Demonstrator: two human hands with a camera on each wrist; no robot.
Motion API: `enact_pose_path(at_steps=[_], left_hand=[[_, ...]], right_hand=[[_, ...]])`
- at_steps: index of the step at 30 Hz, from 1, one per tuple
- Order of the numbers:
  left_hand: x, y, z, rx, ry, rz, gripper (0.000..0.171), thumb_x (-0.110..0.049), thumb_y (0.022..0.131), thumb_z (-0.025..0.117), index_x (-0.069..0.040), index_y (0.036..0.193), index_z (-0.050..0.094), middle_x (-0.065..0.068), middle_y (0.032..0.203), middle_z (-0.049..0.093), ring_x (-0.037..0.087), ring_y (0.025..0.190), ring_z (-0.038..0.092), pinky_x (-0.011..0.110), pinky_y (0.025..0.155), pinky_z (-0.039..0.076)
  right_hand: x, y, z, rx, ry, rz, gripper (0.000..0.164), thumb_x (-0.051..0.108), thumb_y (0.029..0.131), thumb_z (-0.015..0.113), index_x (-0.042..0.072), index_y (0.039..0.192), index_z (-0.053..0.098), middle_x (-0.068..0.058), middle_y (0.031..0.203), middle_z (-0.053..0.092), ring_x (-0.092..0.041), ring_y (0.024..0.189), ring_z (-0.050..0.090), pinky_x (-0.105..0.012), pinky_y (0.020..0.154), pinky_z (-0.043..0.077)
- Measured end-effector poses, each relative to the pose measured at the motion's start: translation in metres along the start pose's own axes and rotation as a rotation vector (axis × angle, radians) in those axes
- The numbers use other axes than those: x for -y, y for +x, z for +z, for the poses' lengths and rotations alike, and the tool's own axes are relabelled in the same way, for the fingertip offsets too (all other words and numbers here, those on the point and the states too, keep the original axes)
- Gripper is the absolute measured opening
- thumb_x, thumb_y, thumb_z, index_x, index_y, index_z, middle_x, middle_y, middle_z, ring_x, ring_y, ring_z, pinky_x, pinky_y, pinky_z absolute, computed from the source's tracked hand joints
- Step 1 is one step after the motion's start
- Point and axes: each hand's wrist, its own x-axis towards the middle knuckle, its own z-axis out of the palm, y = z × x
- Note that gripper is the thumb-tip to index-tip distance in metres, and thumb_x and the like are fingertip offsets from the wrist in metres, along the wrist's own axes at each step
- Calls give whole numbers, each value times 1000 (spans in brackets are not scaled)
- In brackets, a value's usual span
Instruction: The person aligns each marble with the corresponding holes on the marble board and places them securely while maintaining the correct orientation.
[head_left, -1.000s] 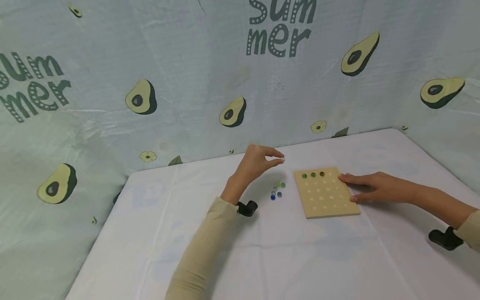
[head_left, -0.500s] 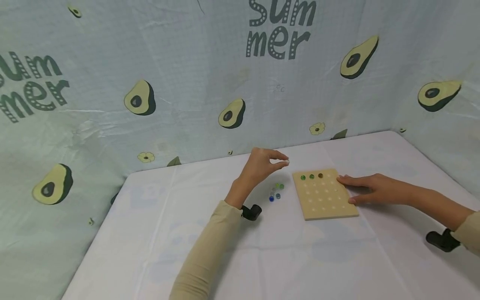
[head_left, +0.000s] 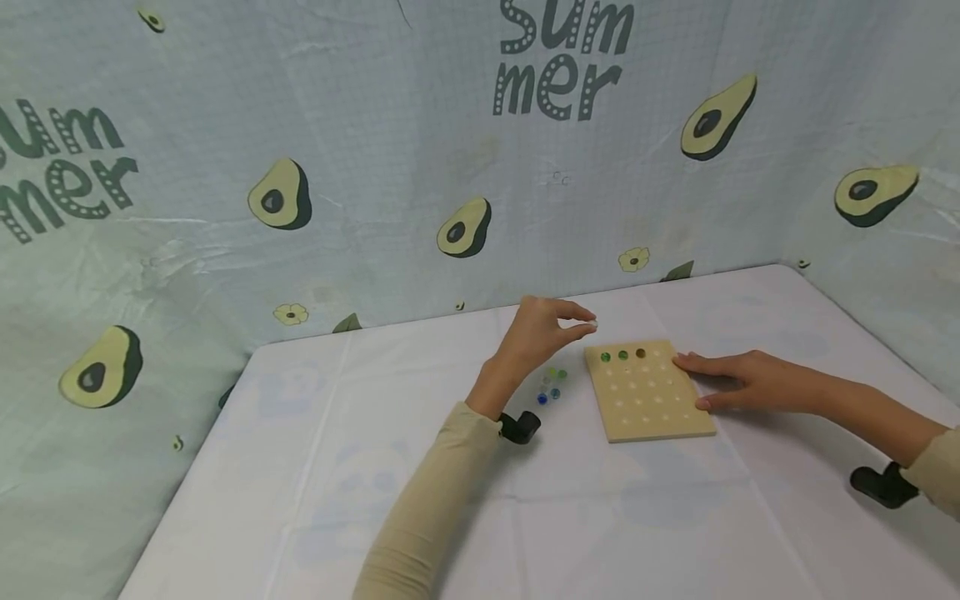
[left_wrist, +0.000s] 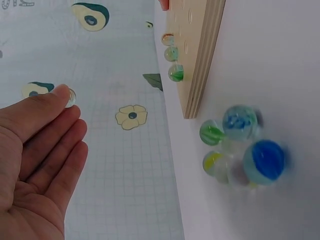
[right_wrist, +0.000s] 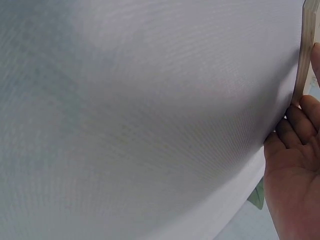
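From my end I see the left hand (head_left: 540, 332) pinching a clear marble (left_wrist: 73, 98) near the far left corner of the wooden board (head_left: 651, 421). The right hand (head_left: 761, 382), thumb and forefinger apart, touches the board's right edge. 3 marbles (head_left: 622, 355) sit in its far row; loose marbles (head_left: 542, 399) lie left on the desk (head_left: 427, 467).

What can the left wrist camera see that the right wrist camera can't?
Only the left wrist view shows the left hand pinching a clear marble, three marbles sitting on the wooden board, and the loose marbles. Only the right wrist view shows the palm of the right hand, at the wooden board. Both show the wooden board's edge, the white cloth and a green leaf picture.
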Motion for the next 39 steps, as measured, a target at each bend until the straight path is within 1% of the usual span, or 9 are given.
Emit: enact_pose_path(at_steps=[5,9,12,19,25,27,31,36,39], left_hand=[[-3,3,5,-2,1,21,19,-22,94,75,-11,109,80,1,107,78,14,106,71,24,88,55],[-5,3,8,7,-2,14,19,-21,94,75,-11,110,80,1,107,78,15,106,71,19,86,54],[-6,5,10,11,9,14,19,-21,94,75,-11,110,80,1,108,78,15,106,71,17,85,53],[-8,9,15,15,29,37,18,-21,94,76,-12,108,81,1,107,78,13,105,71,16,84,52],[-12,12,20,34,16,20,19,-23,94,76,-12,109,81,0,108,78,13,106,71,14,83,51],[-13,14,22,40,15,16,19,-24,94,75,-13,109,81,-1,108,78,11,107,70,13,83,51],[-15,17,26,42,20,17,20,-25,94,75,-14,110,81,-2,109,77,8,105,69,13,83,50],[-16,19,30,40,29,25,20,-25,94,75,-14,110,80,-1,108,78,9,105,70,13,84,50],[-17,21,32,48,34,6,20,-25,94,75,-14,109,81,-2,107,78,8,104,70,13,85,50]], right_hand=[[1,0,1,4,-4,5,83,60,88,69,14,153,46,-22,155,42,-49,140,40,-64,106,40],[2,0,2,14,3,4,83,60,88,69,13,153,46,-22,155,42,-49,141,39,-64,107,39],[2,0,1,17,0,-2,83,60,89,68,13,154,46,-22,155,42,-48,140,40,-64,106,40],[2,0,0,11,-3,-7,82,60,89,68,15,154,46,-21,155,42,-48,140,41,-64,106,40],[1,-2,0,21,-1,-6,82,60,89,67,14,154,46,-22,155,42,-48,140,41,-64,105,41],[1,-3,0,22,-2,-8,82,60,90,68,13,154,46,-22,154,42,-48,139,41,-64,105,41],[0,-4,-1,24,-4,-11,82,60,90,67,13,154,46,-22,154,42,-49,139,41,-64,105,41],[0,-2,-3,21,-8,-26,81,60,90,67,14,154,46,-22,154,43,-47,139,42,-63,105,42],[0,-1,-3,19,-7,-28,81,60,90,67,14,153,47,-21,154,43,-47,139,42,-63,105,42]])
